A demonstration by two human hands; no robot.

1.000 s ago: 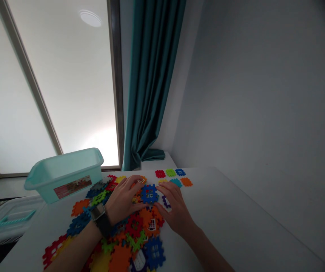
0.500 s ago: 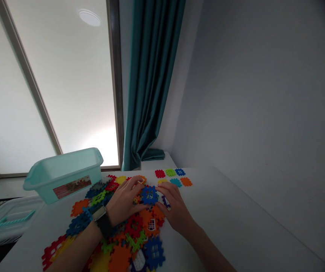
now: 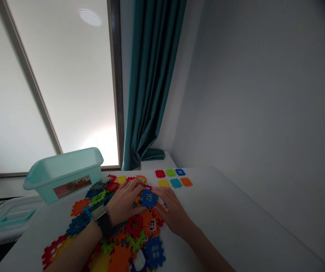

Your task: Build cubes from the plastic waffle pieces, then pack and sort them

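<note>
A white surface (image 3: 236,223) stands in the corner of a room, with a grey wall on the right, a teal curtain (image 3: 151,83) and a bright window behind.

The left hand (image 3: 125,202), a dark watch (image 3: 99,212) on its wrist, and the right hand (image 3: 172,209) lie close together over a heap of flat, notched plastic tiles in many colours (image 3: 122,234). Both pinch one blue square interlocking plastic tile (image 3: 148,198) between their fingertips, the left from its left edge, the right from its right and near edge. The tile sits at the far end of the heap, resting on or just above the orange and red pieces below; which of the two I cannot tell.

To handle it well, I judge the fingers should stay on the outer teeth, keep the tile level, and line its notches up squarely before any pressing, since loose pieces beneath may slide.

The tile is square, so it has no clear long axis; it lies nearly flat, face up, its edges turned a little askew to the surface's edge.

Beyond the hands, a neat group of six small tiles (image 3: 173,177) lies in two rows. A pale mint plastic bin (image 3: 63,173) stands at far left.
</note>
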